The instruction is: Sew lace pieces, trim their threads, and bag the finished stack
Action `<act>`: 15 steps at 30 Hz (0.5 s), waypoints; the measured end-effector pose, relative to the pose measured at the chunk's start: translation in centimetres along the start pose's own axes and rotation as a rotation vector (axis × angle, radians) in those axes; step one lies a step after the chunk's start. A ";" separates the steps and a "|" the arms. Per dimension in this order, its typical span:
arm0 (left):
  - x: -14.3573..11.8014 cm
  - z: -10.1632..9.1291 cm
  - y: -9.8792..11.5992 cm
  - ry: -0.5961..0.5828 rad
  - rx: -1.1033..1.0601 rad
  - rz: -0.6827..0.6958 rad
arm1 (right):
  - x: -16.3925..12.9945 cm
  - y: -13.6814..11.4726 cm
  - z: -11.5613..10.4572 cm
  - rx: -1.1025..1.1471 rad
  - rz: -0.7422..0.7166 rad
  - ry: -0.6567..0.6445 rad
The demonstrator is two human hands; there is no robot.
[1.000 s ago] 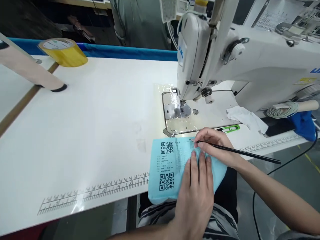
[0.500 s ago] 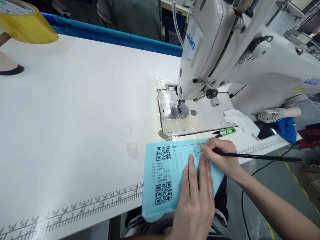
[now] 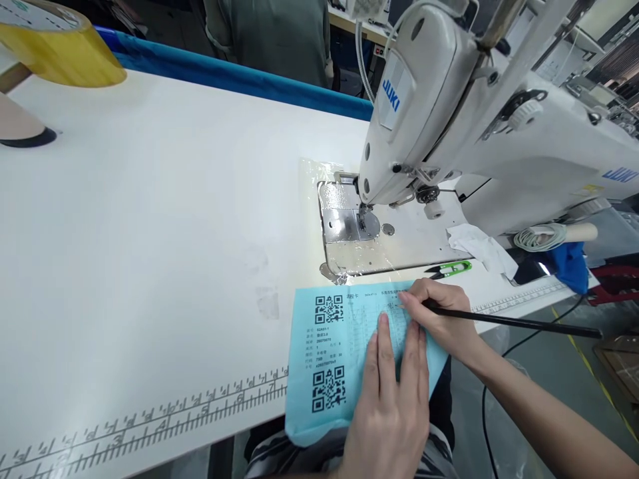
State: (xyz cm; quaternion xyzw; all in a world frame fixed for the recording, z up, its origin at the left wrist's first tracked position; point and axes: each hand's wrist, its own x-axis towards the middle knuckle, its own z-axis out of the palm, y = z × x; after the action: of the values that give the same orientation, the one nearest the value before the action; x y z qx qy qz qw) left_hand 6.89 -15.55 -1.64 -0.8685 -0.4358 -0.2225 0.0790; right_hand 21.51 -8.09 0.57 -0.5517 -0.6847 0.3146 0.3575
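A light blue printed sheet (image 3: pixel 304 379) with two QR codes lies at the table's front edge, its lower part hanging over my lap. Flat on the sheet, fingers stretched out, rests my left hand (image 3: pixel 392 399). My right hand (image 3: pixel 442 316) pinches a long thin black pencil (image 3: pixel 524 320), whose tip is at the upper right part of the sheet among small print. The pencil's back end points off to the right. Just beyond the right hand lie green thread snips (image 3: pixel 452 268).
A JUKI sewing machine (image 3: pixel 424 113) stands behind the sheet, its metal needle plate (image 3: pixel 344 226) set into the white table (image 3: pixel 150 233). White cloth (image 3: pixel 482 249) and a cord coil (image 3: pixel 539 237) lie right. Yellow tape (image 3: pixel 74 56) is far left. A person's back (image 3: pixel 274 40) shows beyond.
The view has shifted slightly, moving the scene a little to the right. The pencil tip and right hand have barely moved on the sheet; the left hand stays flat.
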 end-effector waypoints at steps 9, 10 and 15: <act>0.1 -0.2 0.0 -0.020 -0.027 0.001 | 0.1 -0.2 0.0 -0.020 -0.040 -0.011; 0.1 -0.2 -0.1 -0.021 -0.026 0.003 | 0.1 -0.2 0.0 -0.024 -0.038 -0.008; 0.0 -0.2 0.0 -0.012 -0.024 -0.002 | 0.0 -0.1 0.0 -0.023 -0.047 -0.018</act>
State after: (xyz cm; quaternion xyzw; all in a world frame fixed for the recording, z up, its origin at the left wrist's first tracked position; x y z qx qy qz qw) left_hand 6.85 -15.59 -1.48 -0.8704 -0.4344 -0.2224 0.0657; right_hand 21.46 -8.13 0.70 -0.5368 -0.7042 0.3032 0.3523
